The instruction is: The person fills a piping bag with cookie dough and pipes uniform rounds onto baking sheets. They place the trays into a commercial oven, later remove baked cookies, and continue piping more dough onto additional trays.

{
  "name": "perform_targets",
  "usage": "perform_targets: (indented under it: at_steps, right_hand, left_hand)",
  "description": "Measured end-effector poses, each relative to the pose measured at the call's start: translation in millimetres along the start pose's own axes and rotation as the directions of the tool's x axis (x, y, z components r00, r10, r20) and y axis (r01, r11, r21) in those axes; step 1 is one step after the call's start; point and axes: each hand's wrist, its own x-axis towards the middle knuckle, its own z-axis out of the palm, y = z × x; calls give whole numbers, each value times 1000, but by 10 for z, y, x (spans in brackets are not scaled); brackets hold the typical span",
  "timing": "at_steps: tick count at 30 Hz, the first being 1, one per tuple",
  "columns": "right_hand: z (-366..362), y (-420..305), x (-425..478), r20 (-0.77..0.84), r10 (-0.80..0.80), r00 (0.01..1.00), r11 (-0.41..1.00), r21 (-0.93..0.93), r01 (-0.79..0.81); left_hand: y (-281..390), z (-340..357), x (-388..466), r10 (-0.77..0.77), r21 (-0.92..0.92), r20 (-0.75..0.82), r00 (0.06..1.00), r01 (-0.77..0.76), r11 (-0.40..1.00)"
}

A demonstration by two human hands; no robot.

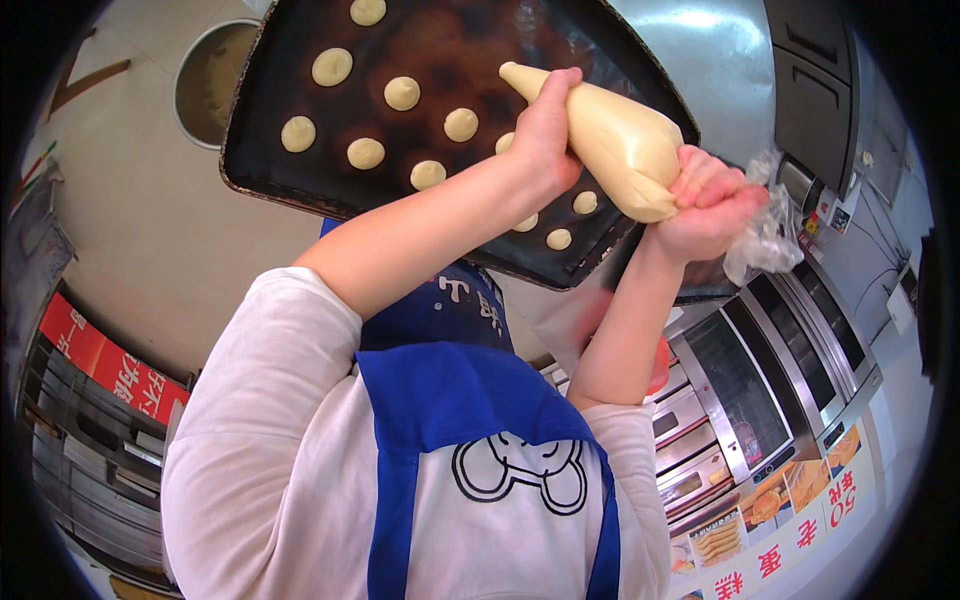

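A clear plastic piping bag full of pale yellow batter lies across both hands, above a dark baking tray. My left hand wraps around the bag near its narrow tip, which points to the upper left. My right hand grips the gathered wide end, and loose crumpled plastic sticks out beyond the fist. Several round batter mounds, such as one mound and another mound, sit apart on the tray. My left forearm and hand partly cover some of them.
A metal pot with batter residue stands beyond the tray's left edge. A shiny metal surface lies at the upper right. Stainless ovens are at the right, beside a printed poster. A red banner hangs over a rack at the left.
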Motion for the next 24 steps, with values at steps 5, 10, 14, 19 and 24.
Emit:
perform_targets:
  at_steps: [5,10,14,19,24]
  right_hand:
    - [51,145,-4,-7,55,998,988,-141,-56]
    - [99,192,67,-34,111,993,981,-154,-114]
    - [115,159,141,-64,141,988,975,-165,-150]
    - [276,38,176,-206,51,977,982,-169,-86]
    - [254,-121,98,-124,-84,989,996,-23,82]
  left_hand:
    - [15,-89,89,-94,-37,-24,995,93,995]
    - [33,-96,180,-104,-14,-28,994,104,994]
    - [61,-56,160,-126,-47,-54,991,124,991]
    - [131,50,137,-204,-40,-57,977,202,979]
    - [170,211,-22,-114,21,-30,993,115,993]
